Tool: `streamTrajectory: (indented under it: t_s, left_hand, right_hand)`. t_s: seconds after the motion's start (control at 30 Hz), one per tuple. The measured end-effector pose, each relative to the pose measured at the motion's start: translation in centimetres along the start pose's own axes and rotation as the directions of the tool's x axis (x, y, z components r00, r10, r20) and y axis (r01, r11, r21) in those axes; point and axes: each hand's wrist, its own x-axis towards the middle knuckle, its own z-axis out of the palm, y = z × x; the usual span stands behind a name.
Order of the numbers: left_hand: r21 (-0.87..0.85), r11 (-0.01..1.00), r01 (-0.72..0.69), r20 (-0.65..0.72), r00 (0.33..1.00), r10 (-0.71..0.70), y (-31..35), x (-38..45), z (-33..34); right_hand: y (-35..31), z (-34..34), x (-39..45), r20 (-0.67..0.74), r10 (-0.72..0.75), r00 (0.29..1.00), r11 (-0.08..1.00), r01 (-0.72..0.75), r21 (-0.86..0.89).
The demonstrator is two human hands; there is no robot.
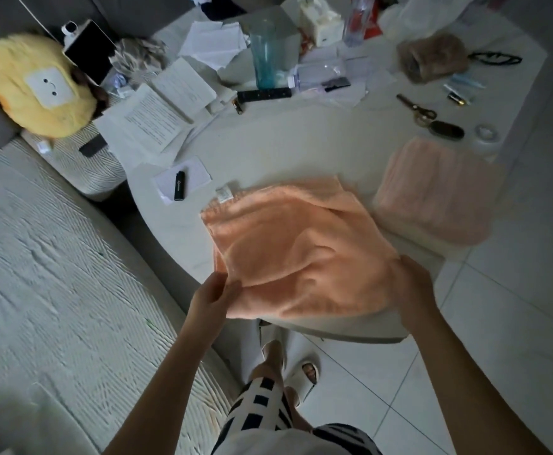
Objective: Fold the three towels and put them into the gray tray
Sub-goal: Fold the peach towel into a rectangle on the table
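White table point(288, 152): hands grip orange towel's point(294, 244) near edge.

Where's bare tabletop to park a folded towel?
Best patch: between the orange towel, the remote and the scissors. A narrower strip lies between the orange towel and the pink towel. The far edge is crowded with papers and the cup.

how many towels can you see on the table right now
2. An orange towel lies at the table's near edge, both hands gripping its near corners. A paler pink towel lies to its right. A third may be hidden or out of view.
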Motion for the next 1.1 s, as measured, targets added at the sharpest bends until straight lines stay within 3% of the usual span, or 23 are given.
streamTrajectory:
  t_s: [0.1,0.23,0.33,0.47,0.53,0.67,0.83,1.0,1.1]
  left_hand:
    - [-0.040,0.999,0.026,-0.007,1.000,-0.026,-2.2,-2.9,-0.4]
    - [0.099,0.988,0.116,0.074,0.990,-0.124,-6.1,-5.2,-0.5]
    - [0.185,0.965,0.188,0.142,0.966,-0.216,-7.3,-4.7,-0.7]
    - [0.144,0.973,0.182,0.197,0.958,-0.208,-5.5,-2.0,-0.1]
    - [0.107,0.974,0.202,0.089,0.973,-0.211,-3.9,-0.4,0.6]
    - [0.066,0.981,0.185,-0.139,0.975,-0.174,-1.7,2.2,1.3]
    - [0.049,0.978,0.204,-0.198,0.961,-0.191,0.0,6.1,1.7]
    - [-0.144,0.970,0.194,-0.315,0.921,-0.231,2.0,12.3,0.7]
    - [-0.235,0.927,0.292,-0.347,0.866,-0.361,2.2,15.3,-0.1]
  right_hand:
    - [3.2,-2.5,-2.0,-0.048,0.128,0.991,0.981,-0.119,0.155]
    - [7.5,-3.0,-3.6,-0.003,0.308,0.951,0.951,-0.308,-0.014]
    - [8.0,-2.2,-3.6,0.040,0.218,0.975,0.960,-0.207,-0.188]
    - [6.0,-0.9,-3.0,0.052,0.141,0.989,0.921,-0.112,-0.373]
    - [5.0,-0.5,-2.6,0.040,0.076,0.996,0.902,-0.051,-0.428]
    - [3.7,0.3,-1.3,0.113,-0.008,0.994,0.932,0.049,-0.358]
    - [0.4,3.0,1.3,0.120,-0.063,0.991,0.816,0.120,-0.565]
    - [-3.6,6.1,4.8,0.193,-0.183,0.964,0.821,0.257,-0.509]
    - [-5.8,8.4,7.7,0.220,-0.248,0.943,0.796,0.328,-0.508]
